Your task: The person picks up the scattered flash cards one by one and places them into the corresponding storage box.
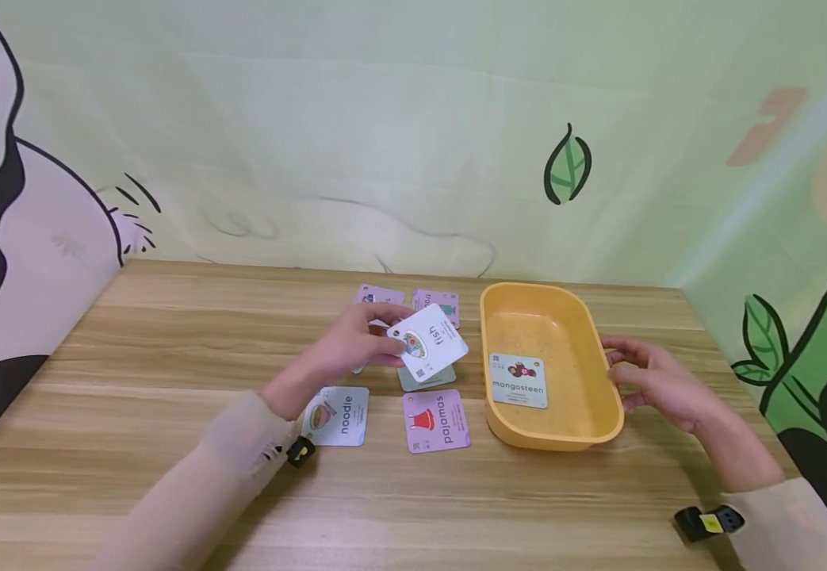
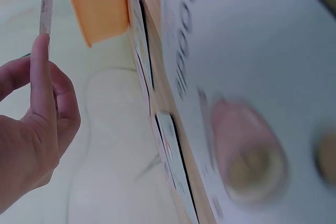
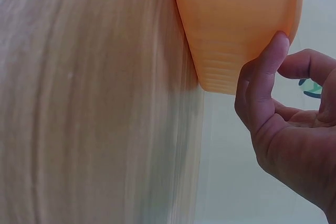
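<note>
My left hand (image 1: 356, 339) pinches a white fish card (image 1: 438, 349) above the cards on the table, left of the yellow plastic tray (image 1: 576, 349). In the left wrist view the held card (image 2: 46, 11) appears nearly edge-on. My right hand (image 1: 659, 385) is at the tray's right side, with loosely bent fingers touching the outer wall under the rim in the right wrist view. Inside the tray, a mangosteen card (image 1: 518, 381) leans toward the left wall. Below the fish card lies a light card (image 1: 429, 381), mostly covered.
Near my left wrist lies a noodle card (image 1: 338, 416), with a purple pajamas card (image 1: 438, 422) to its right. Two more purple cards, one at back left (image 1: 379, 293) and one at back right (image 1: 445, 300), lie partly hidden. A printed cloth wall (image 1: 356, 159) borders the wooden table (image 1: 170, 341).
</note>
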The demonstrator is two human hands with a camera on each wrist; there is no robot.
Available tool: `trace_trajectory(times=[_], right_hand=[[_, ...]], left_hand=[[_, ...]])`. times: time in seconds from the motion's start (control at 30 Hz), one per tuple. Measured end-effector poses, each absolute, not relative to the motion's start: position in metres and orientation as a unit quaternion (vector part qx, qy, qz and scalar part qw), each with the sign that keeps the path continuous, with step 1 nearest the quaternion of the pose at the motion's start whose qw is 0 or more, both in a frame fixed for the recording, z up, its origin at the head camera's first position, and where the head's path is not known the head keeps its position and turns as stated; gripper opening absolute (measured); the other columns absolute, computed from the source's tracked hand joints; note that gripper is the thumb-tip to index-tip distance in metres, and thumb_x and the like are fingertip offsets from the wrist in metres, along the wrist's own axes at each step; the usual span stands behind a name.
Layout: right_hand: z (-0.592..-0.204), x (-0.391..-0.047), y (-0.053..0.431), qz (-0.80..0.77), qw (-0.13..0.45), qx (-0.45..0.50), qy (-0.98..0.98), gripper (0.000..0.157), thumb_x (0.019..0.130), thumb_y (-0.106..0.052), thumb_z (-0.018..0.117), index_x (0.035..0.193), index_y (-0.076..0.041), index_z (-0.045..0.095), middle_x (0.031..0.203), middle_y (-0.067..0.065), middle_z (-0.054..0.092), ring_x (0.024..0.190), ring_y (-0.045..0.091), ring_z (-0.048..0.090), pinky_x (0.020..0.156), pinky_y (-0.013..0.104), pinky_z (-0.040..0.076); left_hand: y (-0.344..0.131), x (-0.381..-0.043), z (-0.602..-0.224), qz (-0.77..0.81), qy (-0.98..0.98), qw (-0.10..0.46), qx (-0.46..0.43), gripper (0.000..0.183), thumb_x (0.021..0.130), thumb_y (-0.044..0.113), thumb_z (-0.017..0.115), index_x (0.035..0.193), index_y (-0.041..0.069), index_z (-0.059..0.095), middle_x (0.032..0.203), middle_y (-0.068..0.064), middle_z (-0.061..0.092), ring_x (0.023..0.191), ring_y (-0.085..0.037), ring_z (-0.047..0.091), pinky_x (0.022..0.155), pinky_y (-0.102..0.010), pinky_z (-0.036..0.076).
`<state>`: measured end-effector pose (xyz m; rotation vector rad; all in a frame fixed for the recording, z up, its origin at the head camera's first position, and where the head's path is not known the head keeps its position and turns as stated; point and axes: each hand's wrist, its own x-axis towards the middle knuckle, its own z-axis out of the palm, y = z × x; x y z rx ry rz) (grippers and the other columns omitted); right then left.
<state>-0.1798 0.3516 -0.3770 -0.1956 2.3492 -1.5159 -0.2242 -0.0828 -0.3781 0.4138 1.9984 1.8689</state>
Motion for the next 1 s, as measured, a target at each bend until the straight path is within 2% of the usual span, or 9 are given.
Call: trace_trajectory(times=[0.2,0.63,0.87,1.0], right_hand=[[-0.379,-0.18,0.352,-0.535,0.171,-0.066,0.825,0.065,0.1,-0.005,0.054,0.154,0.012,0.023,0.134,0.03,0.043,0.096,0.021,0.064,0.069,0.038,0.062],[-0.376,-0.179,0.351,-0.531,0.169,-0.061,0.828,0.065,0.099,-0.006,0.054,0.155,0.011,0.024,0.135,0.031,0.044,0.098,0.021,0.064,0.071,0.039,0.062],[-0.376,-0.179,0.351,-0.536,0.168,-0.064,0.825,0.065,0.099,-0.005,0.053,0.154,0.012,0.024,0.133,0.031,0.044,0.097,0.019,0.064,0.069,0.039,0.062],[-0.376,-0.178,0.351,-0.539,0.167,-0.067,0.823,0.065,0.099,-0.005,0.053,0.154,0.012,0.024,0.132,0.031,0.043,0.096,0.019,0.064,0.069,0.039,0.062]], left_hand=[[-0.066,-0.223,-0.377,0.666,0.706,0.191,0.148,0.052,0.087,-0.014,0.067,0.138,-0.007,0.058,0.118,-0.023,0.055,0.095,-0.027,0.064,0.08,-0.038,0.062],[-0.029,-0.226,-0.379,0.651,0.71,0.214,0.159,0.052,0.09,-0.009,0.069,0.141,-0.004,0.057,0.118,-0.021,0.057,0.095,-0.028,0.068,0.083,-0.042,0.061],[-0.014,-0.228,-0.38,0.662,0.698,0.237,0.14,0.05,0.092,-0.007,0.07,0.14,-0.003,0.058,0.117,-0.02,0.057,0.097,-0.036,0.07,0.09,-0.047,0.059],[-0.004,-0.228,-0.379,0.662,0.696,0.24,0.14,0.047,0.091,-0.007,0.071,0.137,-0.004,0.06,0.115,-0.02,0.058,0.092,-0.032,0.071,0.089,-0.046,0.059]])
